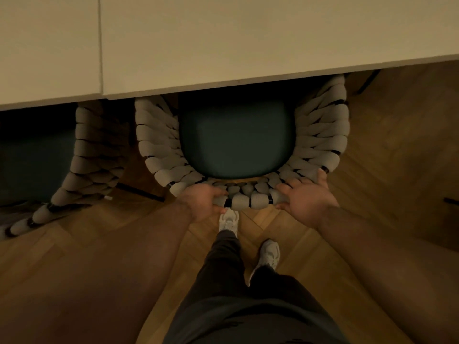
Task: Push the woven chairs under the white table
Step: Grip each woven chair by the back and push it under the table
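Both hands [253, 202] on woven chair [159, 135]

1. The white table [223, 40] fills the top of the view, its edge running across.
2. A woven chair [320, 142] with a dark teal seat cushion [236, 140] sits partly under it.
3. The left hand [202, 199] and right hand [304, 197] grip the chair's back rim.
4. A second woven chair [92, 155] stands at left on the wooden floor [397, 157].
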